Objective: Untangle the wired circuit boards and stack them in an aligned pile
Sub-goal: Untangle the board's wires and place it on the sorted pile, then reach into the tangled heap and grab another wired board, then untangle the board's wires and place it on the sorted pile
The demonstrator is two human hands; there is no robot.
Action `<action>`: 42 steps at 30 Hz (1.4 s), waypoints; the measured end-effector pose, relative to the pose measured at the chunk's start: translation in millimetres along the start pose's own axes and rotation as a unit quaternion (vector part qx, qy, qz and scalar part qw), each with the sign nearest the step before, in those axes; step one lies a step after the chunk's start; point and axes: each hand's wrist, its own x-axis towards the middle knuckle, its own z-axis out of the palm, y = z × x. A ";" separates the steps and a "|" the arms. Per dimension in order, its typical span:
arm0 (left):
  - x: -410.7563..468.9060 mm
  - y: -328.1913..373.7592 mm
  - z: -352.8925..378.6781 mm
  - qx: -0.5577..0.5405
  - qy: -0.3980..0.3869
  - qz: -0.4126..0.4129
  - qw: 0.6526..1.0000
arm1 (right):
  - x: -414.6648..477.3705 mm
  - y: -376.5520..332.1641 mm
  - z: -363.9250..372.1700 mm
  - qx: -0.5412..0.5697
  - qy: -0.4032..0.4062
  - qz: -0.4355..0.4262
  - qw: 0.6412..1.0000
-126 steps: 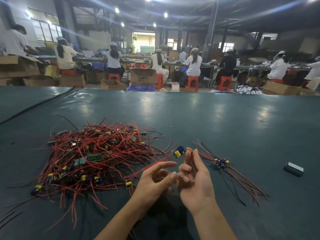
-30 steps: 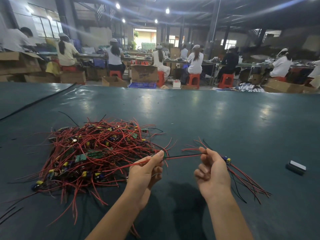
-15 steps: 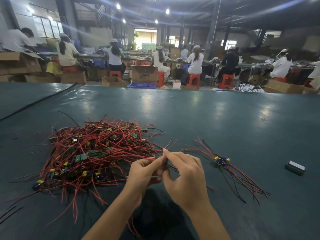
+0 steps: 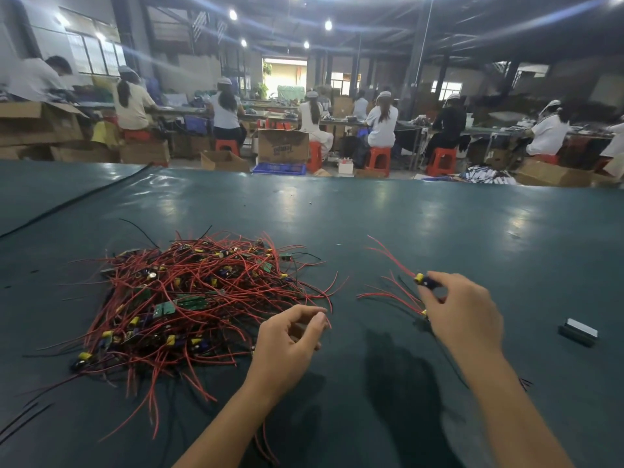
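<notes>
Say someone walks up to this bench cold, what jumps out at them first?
The big tangled heap of red-wired circuit boards sprawls over the dark green table, left of centre. To its right, the right hand pinches one small board over a few loose red wires. Beyond the table's far edge, a row of workers sits on red stools.

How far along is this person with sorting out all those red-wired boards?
Early days. Done: only a small pile of freed boards lies on the right, partly hidden behind the right hand. In hand: that hand's fingers pinch one wired board by the pile. Left: the big tangled heap beside the left hand holds by far most boards.
</notes>
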 end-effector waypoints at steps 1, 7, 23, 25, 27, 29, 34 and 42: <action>-0.5 -1.4 -1.1 0.019 0.003 0.018 1.000 | 2.9 5.8 2.2 -0.024 -0.016 0.019 0.999; -0.8 -1.3 -9.1 0.139 -0.010 0.135 0.981 | -4.8 16.0 18.6 -0.191 -0.083 -0.005 0.978; 35.6 21.6 -133.0 0.491 0.022 -0.159 0.856 | -81.1 -52.1 49.7 0.171 -0.112 -0.101 0.974; 33.8 20.4 -133.3 0.485 0.041 -0.136 0.863 | -82.3 -49.3 49.9 0.177 -0.114 -0.096 0.973; 32.0 21.0 -134.9 0.466 0.064 -0.105 0.876 | -83.8 -48.5 49.4 0.190 -0.115 -0.090 0.971; 30.0 22.4 -134.3 0.446 0.080 -0.060 0.889 | -83.8 -48.6 49.0 0.202 -0.112 -0.088 0.969; 29.4 25.3 -122.8 0.385 0.132 0.069 0.911 | -86.2 -53.7 46.9 0.220 -0.098 -0.097 0.966; 28.7 2.4 -94.3 0.419 0.188 0.116 0.881 | -136.2 -118.3 66.4 0.059 -0.313 -0.303 0.898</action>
